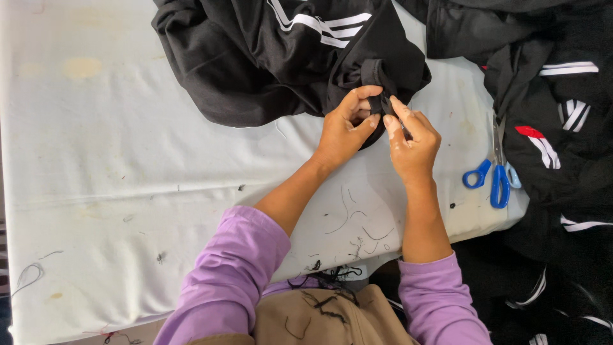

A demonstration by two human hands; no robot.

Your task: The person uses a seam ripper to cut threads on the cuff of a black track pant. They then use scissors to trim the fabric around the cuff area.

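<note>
Pinching a small black fabric fold (382, 102) between both hands: left hand (345, 128) and right hand (412, 144) both clamped on it, at the lower edge of the black garment (268, 64). White table (115, 160) is open to the left. Blue-handled scissors (495, 169) near the right edge, beside the dark garment pile (562, 128).

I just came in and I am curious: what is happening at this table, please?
A person in purple sleeves pinches a small part of a black garment with both hands. The left hand and the right hand meet at the fabric's edge. Blue-handled scissors lie untouched to the right, beside a pile of black clothes. Loose threads are scattered on the white table.
</note>
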